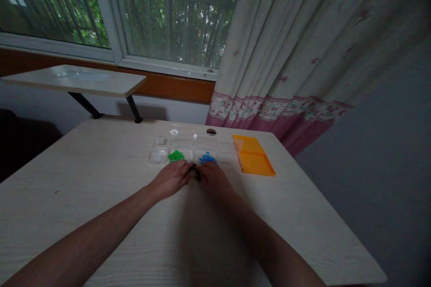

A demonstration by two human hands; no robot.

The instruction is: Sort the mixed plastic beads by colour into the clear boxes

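Note:
Small dark pieces (193, 169) are gathered in front of a clear plastic compartment tray (183, 142), between my two hands. My left hand (172, 177) curls around them from the left, with some dark bits at its fingertips. From the other side, my right hand (215, 178) has its fingers bent down against the same pieces; its fingertips are partly hidden. Small green pieces (176, 155) fill one near compartment, just beyond my left hand. Small blue pieces (208, 158) lie in another, beyond my right hand. The exact kind of the pieces is too small to tell.
Right of the tray lies an orange plastic case (257, 163) with shallow sides. A brown oval spot (211, 132) shows near the table's back edge. A raised shelf (101, 81) stands at the back left. A curtain (269, 76) hangs behind the table (111, 166).

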